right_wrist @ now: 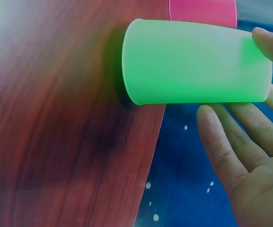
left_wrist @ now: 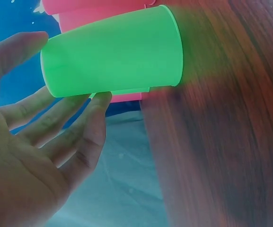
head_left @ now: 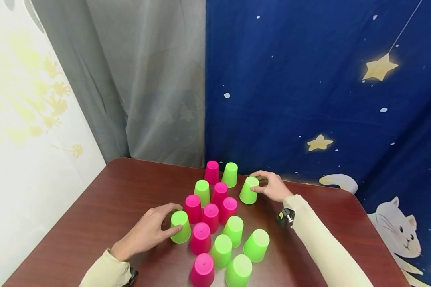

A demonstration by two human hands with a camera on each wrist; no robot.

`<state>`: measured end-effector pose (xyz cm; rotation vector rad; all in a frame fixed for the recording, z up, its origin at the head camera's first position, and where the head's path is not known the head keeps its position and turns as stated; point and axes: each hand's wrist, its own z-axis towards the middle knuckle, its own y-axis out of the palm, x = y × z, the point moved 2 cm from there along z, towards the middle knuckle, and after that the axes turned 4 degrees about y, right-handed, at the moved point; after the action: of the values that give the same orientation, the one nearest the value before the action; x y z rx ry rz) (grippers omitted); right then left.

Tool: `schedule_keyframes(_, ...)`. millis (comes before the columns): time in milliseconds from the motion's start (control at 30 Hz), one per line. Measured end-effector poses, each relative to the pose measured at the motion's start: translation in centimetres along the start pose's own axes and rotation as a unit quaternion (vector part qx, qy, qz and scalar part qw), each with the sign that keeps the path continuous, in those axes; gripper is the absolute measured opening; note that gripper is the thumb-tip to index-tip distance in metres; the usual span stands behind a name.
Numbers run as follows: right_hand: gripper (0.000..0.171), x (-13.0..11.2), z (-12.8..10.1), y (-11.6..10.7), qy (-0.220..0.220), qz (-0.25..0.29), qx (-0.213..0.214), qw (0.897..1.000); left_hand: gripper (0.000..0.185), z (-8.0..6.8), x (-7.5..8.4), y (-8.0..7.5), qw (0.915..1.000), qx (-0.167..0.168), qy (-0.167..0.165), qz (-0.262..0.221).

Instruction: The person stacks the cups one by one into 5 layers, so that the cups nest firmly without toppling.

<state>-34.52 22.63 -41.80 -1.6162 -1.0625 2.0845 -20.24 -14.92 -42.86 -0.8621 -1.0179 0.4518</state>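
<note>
My left hand point(head_left: 149, 231) grips an upside-down green cup point(head_left: 180, 228) at the left side of the group. In the left wrist view, the thumb touches that green cup point(left_wrist: 112, 54) near its narrow end, and the other fingers reach behind it. Farther back on the right, my right hand point(head_left: 271, 187) holds another inverted green cup point(head_left: 249, 192) between thumb and fingers. The right wrist view has the thumb on this green cup's point(right_wrist: 198, 64) narrow end, with the fingertips along its opposite side. Both cups stand upside down, close over the tabletop.
Several inverted pink cups point(head_left: 201, 239) and green cups point(head_left: 221, 251) stand close together between the hands on the brown table point(head_left: 129, 191). A grey curtain point(head_left: 165, 99) and a blue star-patterned curtain point(head_left: 291, 99) hang behind the table's far edge.
</note>
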Motion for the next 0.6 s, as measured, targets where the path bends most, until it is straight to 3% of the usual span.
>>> schedule_keyframes(600, 0.041, 1.1, 3.3, 0.0, 0.047, -0.029, 0.044, 0.998, 0.044, 0.0, -0.3, 0.1, 0.9997, -0.005, -0.014, -0.02)
